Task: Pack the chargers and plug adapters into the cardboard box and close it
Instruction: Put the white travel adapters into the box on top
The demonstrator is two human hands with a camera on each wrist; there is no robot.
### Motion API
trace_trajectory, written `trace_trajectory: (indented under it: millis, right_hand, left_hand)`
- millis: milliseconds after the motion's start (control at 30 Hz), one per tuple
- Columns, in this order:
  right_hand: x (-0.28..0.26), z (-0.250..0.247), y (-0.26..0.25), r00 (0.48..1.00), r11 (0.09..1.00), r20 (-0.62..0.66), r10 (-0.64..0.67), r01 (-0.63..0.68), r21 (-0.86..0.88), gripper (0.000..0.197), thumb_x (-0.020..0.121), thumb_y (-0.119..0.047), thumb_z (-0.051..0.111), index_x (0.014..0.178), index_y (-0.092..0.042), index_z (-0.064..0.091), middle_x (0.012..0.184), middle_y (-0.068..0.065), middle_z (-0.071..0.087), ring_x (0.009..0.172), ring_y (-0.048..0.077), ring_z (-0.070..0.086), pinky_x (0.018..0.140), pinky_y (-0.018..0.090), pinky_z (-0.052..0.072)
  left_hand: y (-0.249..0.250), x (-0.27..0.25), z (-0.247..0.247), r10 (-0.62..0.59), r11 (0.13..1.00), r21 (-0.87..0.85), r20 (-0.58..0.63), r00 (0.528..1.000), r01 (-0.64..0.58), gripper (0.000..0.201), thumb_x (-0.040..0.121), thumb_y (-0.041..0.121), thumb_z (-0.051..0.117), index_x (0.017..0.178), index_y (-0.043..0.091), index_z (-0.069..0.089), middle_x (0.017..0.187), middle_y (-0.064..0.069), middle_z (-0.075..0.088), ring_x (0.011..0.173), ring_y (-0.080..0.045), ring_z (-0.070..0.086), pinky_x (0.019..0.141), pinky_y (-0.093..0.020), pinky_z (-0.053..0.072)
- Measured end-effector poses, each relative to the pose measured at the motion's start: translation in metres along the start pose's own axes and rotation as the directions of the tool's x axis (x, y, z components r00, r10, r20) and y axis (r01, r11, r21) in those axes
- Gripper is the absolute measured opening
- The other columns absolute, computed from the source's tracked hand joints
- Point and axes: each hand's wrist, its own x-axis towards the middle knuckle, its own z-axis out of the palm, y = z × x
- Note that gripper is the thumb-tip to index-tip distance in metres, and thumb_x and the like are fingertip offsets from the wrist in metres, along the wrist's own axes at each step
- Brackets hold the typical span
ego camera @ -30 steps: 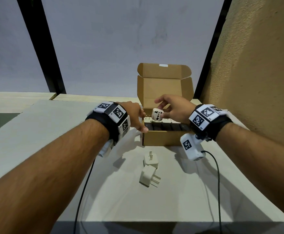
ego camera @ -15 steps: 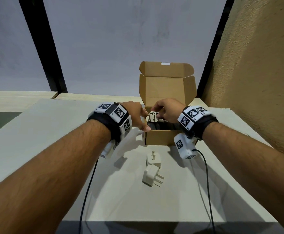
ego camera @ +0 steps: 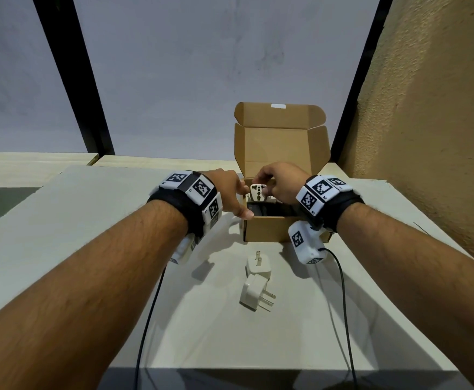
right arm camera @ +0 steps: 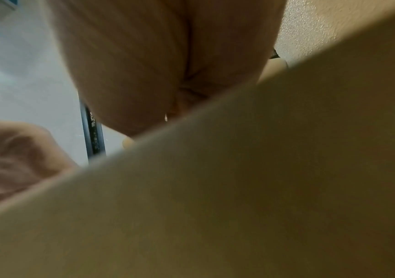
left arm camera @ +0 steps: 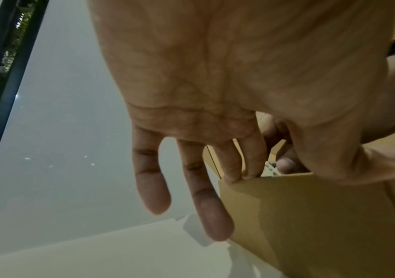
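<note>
A brown cardboard box point(ego camera: 269, 230) stands on the table with its lid point(ego camera: 282, 142) upright and open. My right hand point(ego camera: 268, 187) pinches a white plug adapter point(ego camera: 258, 191) just above the box's left side, socket face toward me. My left hand point(ego camera: 243, 202) grips the box's near left corner, thumb on the front wall. In the left wrist view two fingers point(left arm camera: 251, 159) hook over the wall point(left arm camera: 310, 216) beside the adapter point(left arm camera: 270, 169). Two white chargers point(ego camera: 259, 268) point(ego camera: 254, 294) lie on the table in front of the box. Dark items point(ego camera: 272, 211) lie inside it.
The white table point(ego camera: 89, 249) ends at a near edge point(ego camera: 258, 370) below my forearms. A rough tan wall point(ego camera: 427, 136) rises close on the right. Black cables point(ego camera: 342, 305) trail from both wrists. The box wall point(right arm camera: 263, 188) blocks most of the right wrist view.
My right hand has brought the adapter down and to the left, from above the box to its left rim. My left hand has stayed on the box's corner.
</note>
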Motion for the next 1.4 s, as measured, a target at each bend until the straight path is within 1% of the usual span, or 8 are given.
trace_trajectory:
  millis: [300,400,567,767,933,1167,1267,1400]
  right_hand:
    - [0.002,0.001,0.001,0.998,0.999,-0.058,0.039,-0.038,0.022,0.024,0.087,-0.006,0.062,0.106,-0.020,0.069,0.110,0.000,0.069,0.091,0.012,0.056,0.075,0.023,0.041]
    - [0.002,0.000,-0.002,0.997,0.998,-0.076,0.034,-0.030,0.052,0.023,0.088,-0.007,0.060,0.101,-0.023,0.068,0.106,-0.002,0.069,0.091,0.013,0.058,0.073,0.023,0.042]
    - [0.002,0.007,-0.004,0.999,1.000,-0.037,0.022,-0.022,0.009,0.023,0.087,-0.008,0.063,0.107,-0.019,0.068,0.111,0.001,0.068,0.103,0.019,0.062,0.088,0.029,0.051]
    - [0.000,0.009,-0.001,1.000,1.000,-0.029,0.007,-0.007,-0.010,0.030,0.087,-0.003,0.061,0.113,-0.017,0.067,0.116,0.002,0.068,0.107,0.019,0.062,0.090,0.028,0.050]
    - [-0.005,0.005,0.004,1.000,0.996,-0.014,-0.017,0.018,0.087,0.047,0.084,0.001,0.065,0.126,-0.018,0.061,0.120,0.000,0.067,0.111,0.016,0.062,0.097,0.027,0.049]
    - [-0.039,-0.014,0.000,0.991,0.990,-0.070,-0.118,0.122,0.067,0.027,0.087,-0.009,0.067,0.112,-0.019,0.070,0.105,-0.005,0.070,0.095,0.010,0.064,0.086,0.022,0.052]
    - [-0.073,-0.015,-0.014,0.956,0.961,0.109,-0.274,0.268,0.061,0.027,0.084,-0.018,0.071,0.110,-0.026,0.070,0.103,-0.010,0.069,0.092,0.007,0.062,0.078,0.017,0.049]
    - [-0.096,-0.001,-0.021,0.820,0.910,0.437,-0.370,0.414,-0.007,0.055,0.077,-0.020,0.078,0.127,-0.032,0.059,0.125,-0.009,0.058,0.105,0.008,0.059,0.089,0.022,0.050]
  left_hand:
    - [-0.002,0.000,0.000,0.002,1.000,-0.022,0.010,1.000,-0.002,0.074,0.077,0.059,0.067,0.141,0.027,0.047,0.124,-0.002,0.065,0.114,-0.020,0.057,0.089,-0.030,0.039]
    - [-0.001,0.001,0.000,0.003,1.000,-0.022,0.012,1.000,-0.003,0.075,0.076,0.060,0.067,0.141,0.027,0.047,0.117,-0.004,0.067,0.100,-0.017,0.057,0.084,-0.028,0.037]
    - [0.000,0.000,-0.001,-0.004,1.000,-0.017,0.018,1.000,0.004,0.074,0.077,0.059,0.066,0.141,0.028,0.046,0.119,-0.003,0.066,0.111,-0.019,0.058,0.084,-0.028,0.037]
    - [-0.001,-0.001,-0.001,-0.003,1.000,-0.022,0.017,1.000,0.003,0.075,0.077,0.061,0.065,0.142,0.028,0.046,0.120,-0.003,0.066,0.114,-0.020,0.057,0.091,-0.030,0.039]
    - [-0.001,-0.002,-0.001,-0.023,0.999,-0.048,0.028,0.999,0.024,0.078,0.075,0.061,0.067,0.142,0.029,0.045,0.083,0.001,0.062,0.089,-0.016,0.056,0.089,-0.029,0.042]
    - [0.003,-0.008,-0.004,-0.019,0.997,-0.074,0.026,0.999,0.021,0.074,0.078,0.055,0.068,0.143,0.026,0.045,0.122,-0.007,0.066,0.114,-0.023,0.060,0.100,-0.033,0.040]
    - [0.003,-0.009,-0.004,-0.023,0.996,-0.088,0.023,0.999,0.025,0.073,0.077,0.053,0.070,0.142,0.027,0.047,0.123,-0.007,0.066,0.114,-0.022,0.060,0.095,-0.029,0.040]
    - [0.006,-0.013,-0.006,-0.024,0.996,-0.084,0.029,0.999,0.027,0.072,0.079,0.053,0.068,0.142,0.026,0.045,0.127,-0.006,0.064,0.118,-0.021,0.058,0.100,-0.030,0.039]
